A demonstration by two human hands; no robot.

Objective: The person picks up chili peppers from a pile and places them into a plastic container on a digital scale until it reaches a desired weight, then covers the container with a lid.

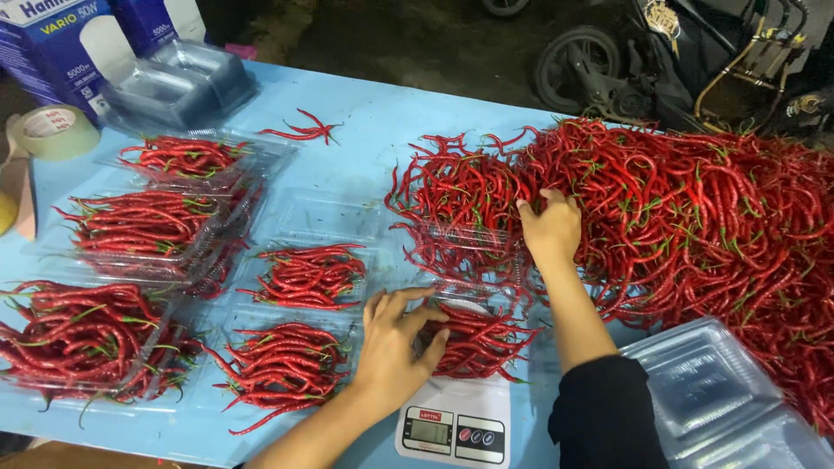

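Resting on the white scale [453, 423], the chili tray [479, 340] sits right under the left hand [395, 343], fingers spread; right hand [550, 227], fingers curled, digs into the big chili pile [695, 226] farther right.

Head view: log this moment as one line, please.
left hand: resting on chillies in tray on scale | right hand: reaching into chilli pile | filled trays: at left on blue table

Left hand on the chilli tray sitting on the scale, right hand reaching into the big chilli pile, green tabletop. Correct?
Not quite: the head view shows the tabletop is light blue, not green. The left hand does rest on the chilli tray on the scale, and the right hand reaches into the chilli pile.
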